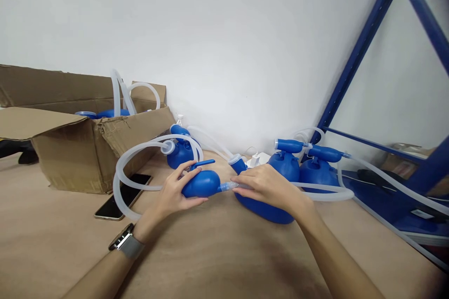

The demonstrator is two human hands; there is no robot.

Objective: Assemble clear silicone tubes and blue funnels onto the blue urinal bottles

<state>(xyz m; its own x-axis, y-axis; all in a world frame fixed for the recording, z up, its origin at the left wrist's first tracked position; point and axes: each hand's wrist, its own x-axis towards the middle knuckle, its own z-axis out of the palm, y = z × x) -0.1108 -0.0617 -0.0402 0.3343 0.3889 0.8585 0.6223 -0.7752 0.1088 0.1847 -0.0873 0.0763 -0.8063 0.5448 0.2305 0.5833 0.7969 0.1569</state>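
Matte brown desk spreads under both forearms. The left hand has its fingers curled around a smooth, rounded blue piece, held between the hands; the right hand's fingers pinch the tip of its clear connector. A crooked push could bend or slip that slick joint. Springy translucent hose crossing a glossy phone might snag the left wrist. Beyond: creased cardboard box, flat white wall.

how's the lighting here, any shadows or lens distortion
Head view: wall brightly lit; same view: soft shadow on the table below the right hand; head view again: blue rack post leans steeply, perhaps wide-angle stretch, and the upper right corner goes dark.
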